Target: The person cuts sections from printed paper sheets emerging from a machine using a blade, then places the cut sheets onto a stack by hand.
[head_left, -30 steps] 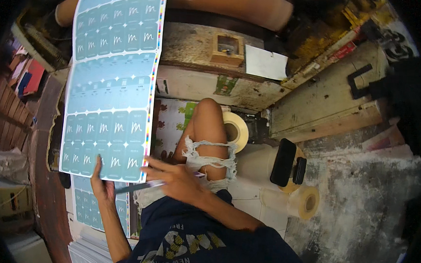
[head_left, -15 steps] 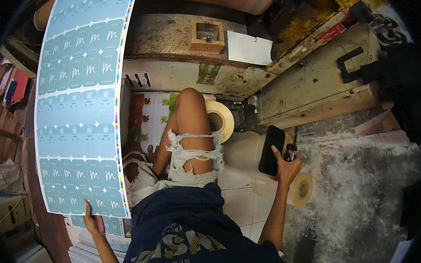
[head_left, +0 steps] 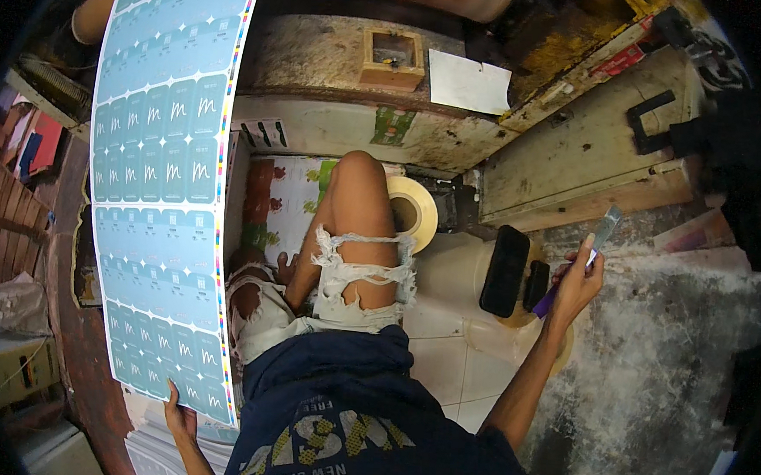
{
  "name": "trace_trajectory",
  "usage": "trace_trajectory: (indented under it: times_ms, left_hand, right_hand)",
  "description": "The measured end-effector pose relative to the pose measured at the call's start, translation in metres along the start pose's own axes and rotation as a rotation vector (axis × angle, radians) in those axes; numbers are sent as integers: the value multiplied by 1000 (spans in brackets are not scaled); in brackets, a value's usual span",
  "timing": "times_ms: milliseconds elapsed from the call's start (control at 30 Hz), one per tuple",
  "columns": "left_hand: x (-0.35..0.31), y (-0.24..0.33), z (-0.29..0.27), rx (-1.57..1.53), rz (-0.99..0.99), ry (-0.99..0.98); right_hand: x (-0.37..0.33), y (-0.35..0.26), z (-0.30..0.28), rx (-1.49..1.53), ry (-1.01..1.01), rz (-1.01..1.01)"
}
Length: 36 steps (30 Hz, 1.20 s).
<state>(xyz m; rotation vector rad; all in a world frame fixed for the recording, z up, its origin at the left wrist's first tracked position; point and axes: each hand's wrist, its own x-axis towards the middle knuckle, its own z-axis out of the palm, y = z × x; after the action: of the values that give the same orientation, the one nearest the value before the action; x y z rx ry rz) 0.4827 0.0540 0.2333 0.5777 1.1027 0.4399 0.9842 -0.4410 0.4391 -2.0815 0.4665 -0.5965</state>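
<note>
My left hand (head_left: 181,419) pinches the near edge of a long printed sheet (head_left: 157,259), thumb on top and fingers underneath. Rows of blue and green label shapes cover the sheet, which curves away along my left side. My right hand (head_left: 576,280) is closed around a slim tool (head_left: 606,227) with a pale, grey-blue tip and a purple end; it looks like a cutter, though the fingers hide its middle. Left of that hand, a black phone (head_left: 505,269) lies beside a smaller black object (head_left: 536,285).
A yellowish tape roll (head_left: 429,213) stands beyond my knee. Ahead, a wooden box (head_left: 392,74) and a white paper (head_left: 468,81) rest on a ledge (head_left: 312,81). A stained grey surface (head_left: 651,367) spreads to the right. Stacked sheets (head_left: 154,454) lie under my left hand.
My right hand has left the phone and moved right and up, now gripping the slim purple-ended tool. The phone stays put. My left hand still holds the sheet; the view has shifted slightly.
</note>
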Motion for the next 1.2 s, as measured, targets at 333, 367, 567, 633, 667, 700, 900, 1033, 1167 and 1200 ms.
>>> trace_trajectory:
  times_ms: [333,367,567,633,667,700,900,1033,1167,1200]
  left_hand:
    - [-22,11,-17,-60,32,45]
    - [-22,9,-18,-64,42,74]
    - [-45,-9,-13,-84,33,262]
    - [-45,-17,-13,-91,44,260]
    - [-45,-22,-13,-84,34,257]
    - [-42,-25,-13,-99,45,257]
    - [-46,-36,-32,-71,-64,260]
    - [-56,-18,-2,-106,34,270]
    - [-57,-30,10,-184,111,305]
    - [-59,-34,15,-233,154,354]
  right_hand:
    - [-21,-48,137,260,-574,34]
    - [-32,-59,164,319,-660,17]
    - [-84,-169,314,480,-1033,-126]
    - [-76,-193,360,507,-1057,-183]
    - [-69,-201,382,558,-1056,-202]
    - [-61,-206,398,609,-1053,-221]
    - [-55,-200,443,574,-1146,-268]
    - [-55,-192,442,414,-970,-558]
    - [-24,-218,451,309,-458,-1136]
    - [-17,-233,458,283,-407,-1323]
